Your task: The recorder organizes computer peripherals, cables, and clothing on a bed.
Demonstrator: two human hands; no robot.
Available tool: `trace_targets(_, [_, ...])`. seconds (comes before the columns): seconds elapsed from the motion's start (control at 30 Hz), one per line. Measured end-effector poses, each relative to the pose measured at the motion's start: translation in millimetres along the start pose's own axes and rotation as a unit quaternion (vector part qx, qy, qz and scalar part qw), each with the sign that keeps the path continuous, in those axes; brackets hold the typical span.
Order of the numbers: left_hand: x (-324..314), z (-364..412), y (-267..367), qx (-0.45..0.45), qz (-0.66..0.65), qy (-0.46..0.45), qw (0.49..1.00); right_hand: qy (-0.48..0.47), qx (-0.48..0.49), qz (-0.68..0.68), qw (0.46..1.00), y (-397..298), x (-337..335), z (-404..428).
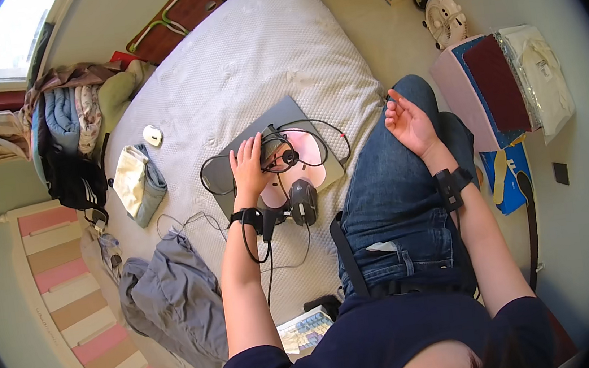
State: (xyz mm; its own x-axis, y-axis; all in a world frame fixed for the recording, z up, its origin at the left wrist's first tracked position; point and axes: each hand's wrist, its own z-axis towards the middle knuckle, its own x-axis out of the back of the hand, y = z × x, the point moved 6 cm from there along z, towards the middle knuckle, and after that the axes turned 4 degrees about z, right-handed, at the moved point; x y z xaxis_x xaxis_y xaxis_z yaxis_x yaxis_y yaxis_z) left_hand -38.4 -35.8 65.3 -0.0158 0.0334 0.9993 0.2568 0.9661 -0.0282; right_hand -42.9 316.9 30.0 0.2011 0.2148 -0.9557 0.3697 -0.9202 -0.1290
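My left hand (248,170) is on a dark power adapter (272,145), fingers along its side. Part of the adapter is hidden behind the hand. Black cable (290,156) lies in loose loops around it. Underneath are a closed grey laptop (286,111) and a pink pad (308,147) with rounded edges. A dark, rounded device (303,202) with a thin cable sits by the pad's near end. My right hand (408,124) is held palm up above my jeans (398,188), empty, its fingers loosely bent.
The laptop rests on a white quilted bed (258,57). Folded clothes (139,182), a white mouse-like item (153,135) and a grey garment (177,301) lie left. A keyboard (311,330) is beside my body. Boxes (461,88) and a fan (444,19) stand right.
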Motion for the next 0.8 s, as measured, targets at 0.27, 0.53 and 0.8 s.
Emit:
trace_targets(0.27, [40.7, -65.0, 42.8, -0.051, -0.098, 0.086, 0.990, 0.002, -0.004, 0.006, 1.000, 0.1, -5.5, 0.4])
trace_targets(0.53, [2.7, -124.9, 99.3, -0.073, -0.037, -0.007, 0.997, 0.012, -0.007, 0.002, 1.000, -0.9, -4.9, -0.1])
trace_targets(0.8, [1.9, -90.1, 80.2, -0.014, -0.088, 0.096, 0.991, 0.008, -0.002, 0.010, 1.000, -2.6, -4.5, -2.5])
